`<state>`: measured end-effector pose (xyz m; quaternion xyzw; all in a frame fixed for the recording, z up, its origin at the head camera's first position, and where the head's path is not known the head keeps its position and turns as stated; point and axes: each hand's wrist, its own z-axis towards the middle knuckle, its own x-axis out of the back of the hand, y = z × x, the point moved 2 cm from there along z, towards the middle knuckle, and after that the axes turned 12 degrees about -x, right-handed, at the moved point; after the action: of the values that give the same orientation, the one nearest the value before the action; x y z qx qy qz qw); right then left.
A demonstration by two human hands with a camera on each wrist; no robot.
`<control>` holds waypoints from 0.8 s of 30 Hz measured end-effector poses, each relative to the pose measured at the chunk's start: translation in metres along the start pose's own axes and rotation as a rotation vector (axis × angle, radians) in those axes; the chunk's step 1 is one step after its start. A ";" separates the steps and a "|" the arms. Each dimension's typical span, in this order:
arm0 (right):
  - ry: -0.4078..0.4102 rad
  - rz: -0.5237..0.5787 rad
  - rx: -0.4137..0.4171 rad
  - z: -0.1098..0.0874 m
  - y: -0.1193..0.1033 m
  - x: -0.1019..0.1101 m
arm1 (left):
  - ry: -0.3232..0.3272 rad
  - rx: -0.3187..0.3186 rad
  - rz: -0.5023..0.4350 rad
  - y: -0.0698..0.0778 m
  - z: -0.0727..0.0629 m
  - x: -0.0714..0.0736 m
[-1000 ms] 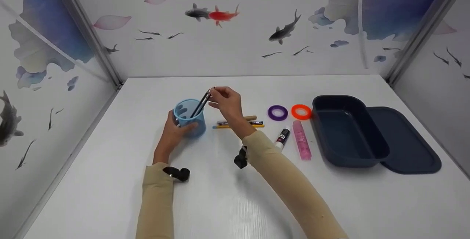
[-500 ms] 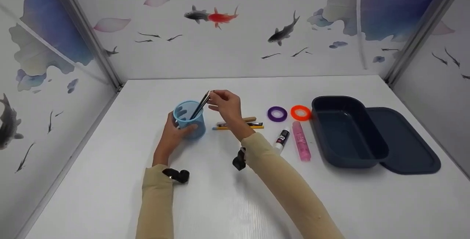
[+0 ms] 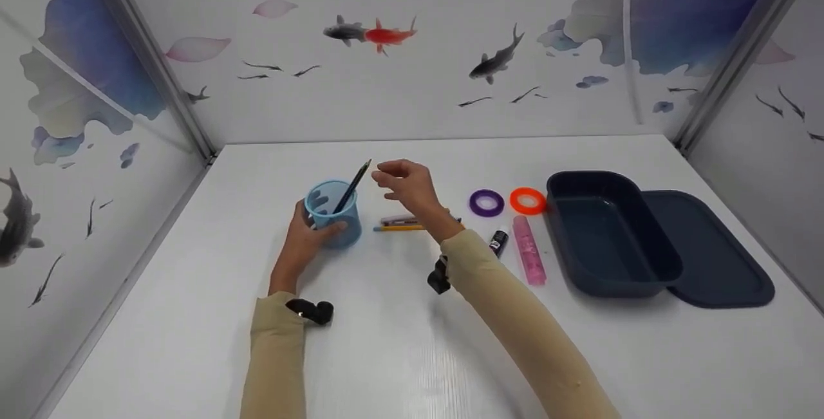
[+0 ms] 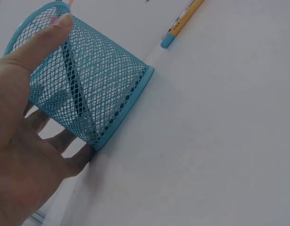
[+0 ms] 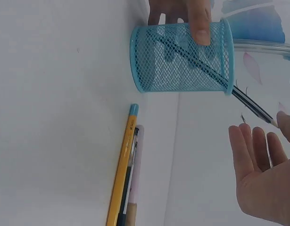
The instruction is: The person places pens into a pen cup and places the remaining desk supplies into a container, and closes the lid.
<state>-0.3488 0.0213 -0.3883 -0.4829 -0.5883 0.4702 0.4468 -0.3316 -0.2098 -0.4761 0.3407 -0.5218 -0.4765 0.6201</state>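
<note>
With your right hand you are holding nothing, the fingers loosely parted just beside the tips of the dark pencils leaning inside the blue cup, which your left hand is gripping. A yellow pen is lying nearby on the worktop; a dark box is sitting farther right.

White table — purple ring, orange ring, pink tube, black-capped marker, yellow pen; dark box, flat lid
</note>
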 end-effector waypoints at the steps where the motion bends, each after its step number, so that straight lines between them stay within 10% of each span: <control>1: -0.005 -0.018 0.002 -0.001 0.000 0.004 | -0.002 0.008 0.005 0.000 0.000 -0.001; 24: -0.148 -0.318 -0.043 -0.016 0.017 0.071 | -0.049 0.013 0.057 0.003 -0.001 0.002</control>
<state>-0.3398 0.0950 -0.3970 -0.3573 -0.6986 0.4152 0.4604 -0.3296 -0.2107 -0.4726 0.3178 -0.5497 -0.4633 0.6182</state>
